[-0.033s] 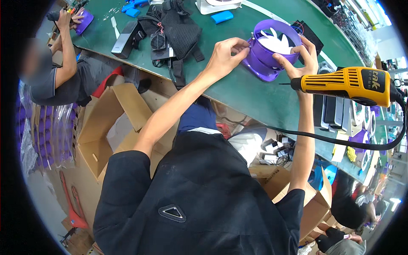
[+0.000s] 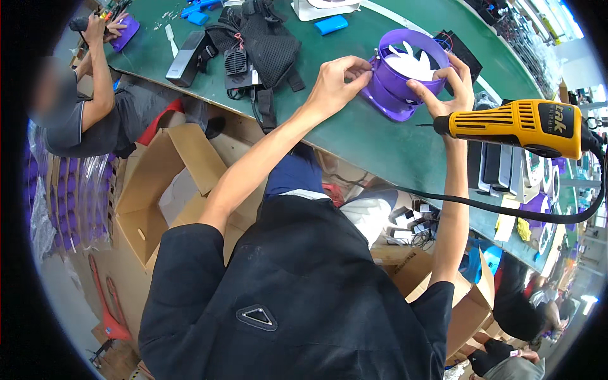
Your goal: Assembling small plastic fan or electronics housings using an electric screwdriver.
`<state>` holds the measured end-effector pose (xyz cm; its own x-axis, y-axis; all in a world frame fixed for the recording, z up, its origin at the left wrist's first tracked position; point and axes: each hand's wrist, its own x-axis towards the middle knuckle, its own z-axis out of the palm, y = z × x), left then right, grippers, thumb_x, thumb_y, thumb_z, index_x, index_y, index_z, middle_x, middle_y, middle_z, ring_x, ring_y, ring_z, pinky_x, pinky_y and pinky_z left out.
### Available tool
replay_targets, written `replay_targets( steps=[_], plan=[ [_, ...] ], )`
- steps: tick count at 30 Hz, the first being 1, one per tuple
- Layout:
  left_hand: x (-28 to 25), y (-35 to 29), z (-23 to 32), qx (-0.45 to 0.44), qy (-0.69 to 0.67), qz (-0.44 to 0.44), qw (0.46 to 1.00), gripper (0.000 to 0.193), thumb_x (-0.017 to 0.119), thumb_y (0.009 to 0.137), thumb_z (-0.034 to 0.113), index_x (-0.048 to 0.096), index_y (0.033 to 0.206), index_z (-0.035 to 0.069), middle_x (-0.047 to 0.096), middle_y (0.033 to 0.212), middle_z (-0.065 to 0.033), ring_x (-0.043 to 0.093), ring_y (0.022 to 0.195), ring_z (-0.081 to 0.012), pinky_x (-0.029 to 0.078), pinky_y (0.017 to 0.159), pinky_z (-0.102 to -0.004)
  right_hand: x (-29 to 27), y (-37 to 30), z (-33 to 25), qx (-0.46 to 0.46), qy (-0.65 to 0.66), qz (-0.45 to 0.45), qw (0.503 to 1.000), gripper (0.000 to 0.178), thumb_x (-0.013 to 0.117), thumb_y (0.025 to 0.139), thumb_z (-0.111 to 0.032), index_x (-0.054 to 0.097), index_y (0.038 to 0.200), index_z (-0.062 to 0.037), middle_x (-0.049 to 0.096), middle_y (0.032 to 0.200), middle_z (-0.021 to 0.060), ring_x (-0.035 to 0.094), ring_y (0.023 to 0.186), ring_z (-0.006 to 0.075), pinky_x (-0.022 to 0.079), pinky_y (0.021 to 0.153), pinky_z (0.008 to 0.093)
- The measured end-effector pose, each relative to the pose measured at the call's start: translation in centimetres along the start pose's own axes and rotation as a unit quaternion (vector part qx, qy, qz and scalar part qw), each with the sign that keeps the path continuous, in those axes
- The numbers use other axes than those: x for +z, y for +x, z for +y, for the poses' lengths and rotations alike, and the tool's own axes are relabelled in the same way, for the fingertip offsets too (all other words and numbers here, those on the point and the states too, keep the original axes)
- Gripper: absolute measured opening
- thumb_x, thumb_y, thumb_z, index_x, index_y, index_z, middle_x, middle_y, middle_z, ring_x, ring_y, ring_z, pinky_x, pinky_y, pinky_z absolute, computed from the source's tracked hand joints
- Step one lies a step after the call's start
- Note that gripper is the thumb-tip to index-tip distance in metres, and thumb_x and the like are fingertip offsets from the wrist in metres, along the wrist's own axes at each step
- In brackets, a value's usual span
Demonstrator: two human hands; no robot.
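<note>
A round purple fan housing (image 2: 398,87) sits on the green worktable, with white fan blades (image 2: 408,64) inside its ring. My right hand (image 2: 457,92) wraps round the housing's right side, thumb on the near face and fingers at the rim. On the other side, my left hand (image 2: 341,83) has thumb and forefinger pinched together against the housing's left edge. Whatever lies between those fingertips is too small to make out. A yellow and black electric screwdriver (image 2: 516,126) hangs on a dark cable just in front of my right wrist, its thin bit pointing left.
Left on the table (image 2: 329,133) lie a black mesh pack (image 2: 272,54), a silver-black box (image 2: 189,60) and a blue block (image 2: 331,25). A black part with wires (image 2: 465,54) rests behind the housing. Open cardboard boxes (image 2: 152,196) stand below. A co-worker (image 2: 95,107) sits far left.
</note>
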<state>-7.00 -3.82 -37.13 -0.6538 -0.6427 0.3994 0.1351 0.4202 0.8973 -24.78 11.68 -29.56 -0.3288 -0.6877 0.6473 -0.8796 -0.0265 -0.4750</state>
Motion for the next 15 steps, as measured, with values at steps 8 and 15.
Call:
replay_targets(
  steps=[8,15],
  plan=[
    [-0.1,-0.2,0.5,-0.01,0.004,-0.002,1.0,0.023,0.074,0.091,0.007,0.072,0.109,-0.006,0.076,0.1,-0.0121,0.072,0.088,-0.0145,0.058,0.078,-0.028,-0.8,-1.4,1.8,0.095,0.018,-0.123,0.988,0.074,0.088,0.076,-0.046,0.058,0.132,-0.0074,0.056,0.138,0.024,0.054,0.129,0.0396,0.042,0.111,0.0471],
    [-0.4,-0.5,0.5,0.016,0.036,0.006,0.999,0.022,0.075,0.09,0.007,0.073,0.108,-0.004,0.076,0.099,-0.0124,0.074,0.087,-0.0162,0.058,0.076,-0.0287,-0.1,0.0,0.4,-0.022,-0.072,-0.127,0.989,0.104,0.083,0.073,-0.063,0.041,0.154,-0.0143,0.034,0.158,0.0279,0.041,0.142,0.0468,0.035,0.117,0.0542]
  ],
)
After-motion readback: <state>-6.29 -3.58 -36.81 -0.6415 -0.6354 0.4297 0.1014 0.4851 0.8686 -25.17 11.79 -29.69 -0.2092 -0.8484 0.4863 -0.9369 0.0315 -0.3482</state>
